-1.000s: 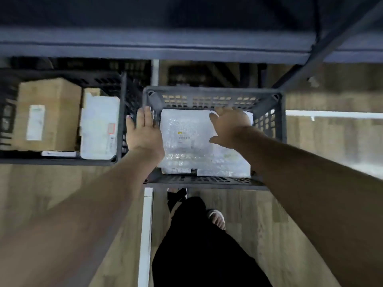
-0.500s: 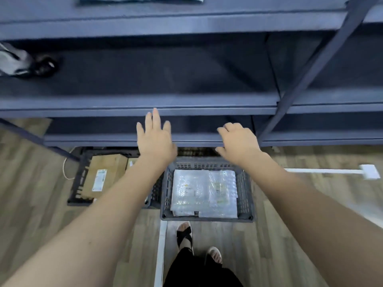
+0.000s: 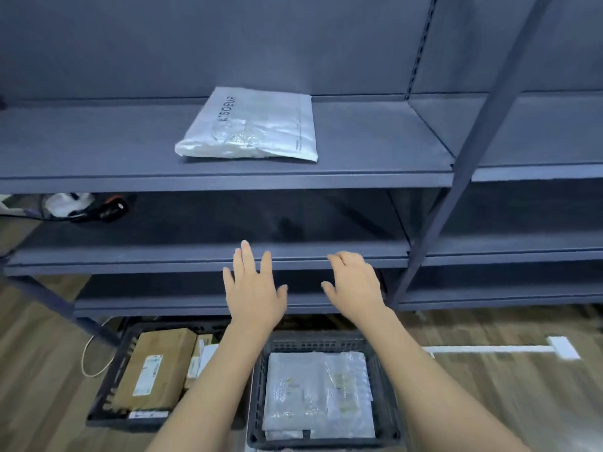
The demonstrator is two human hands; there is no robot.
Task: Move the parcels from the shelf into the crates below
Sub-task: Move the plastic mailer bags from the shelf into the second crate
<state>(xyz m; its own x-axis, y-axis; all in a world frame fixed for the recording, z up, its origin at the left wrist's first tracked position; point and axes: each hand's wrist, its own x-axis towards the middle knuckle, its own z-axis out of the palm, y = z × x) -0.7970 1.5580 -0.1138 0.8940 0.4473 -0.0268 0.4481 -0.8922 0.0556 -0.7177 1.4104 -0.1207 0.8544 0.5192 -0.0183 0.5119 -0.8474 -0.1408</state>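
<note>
A white plastic mailer parcel (image 3: 253, 125) lies flat on the upper grey shelf (image 3: 98, 151). My left hand (image 3: 254, 288) and my right hand (image 3: 355, 285) hover empty in front of the middle shelf edge, well below the parcel, the left with fingers spread, the right loosely curled. On the floor, a grey crate (image 3: 386, 402) holds clear bubble-wrap parcels (image 3: 316, 393). To its left, a black crate (image 3: 104, 396) holds a brown cardboard box (image 3: 156, 367) and other parcels.
A slanted grey upright post (image 3: 456, 177) crosses the shelves at the right. Dark items (image 3: 88, 207) lie on the middle shelf at far left. White tape (image 3: 489, 349) marks the wooden floor. A cord (image 3: 85, 357) loops beside the black crate.
Both hands have left the bubble-wrap parcel in the grey crate and risen to shelf height. My view has tilted up, bringing the white mailer on the upper shelf into sight.
</note>
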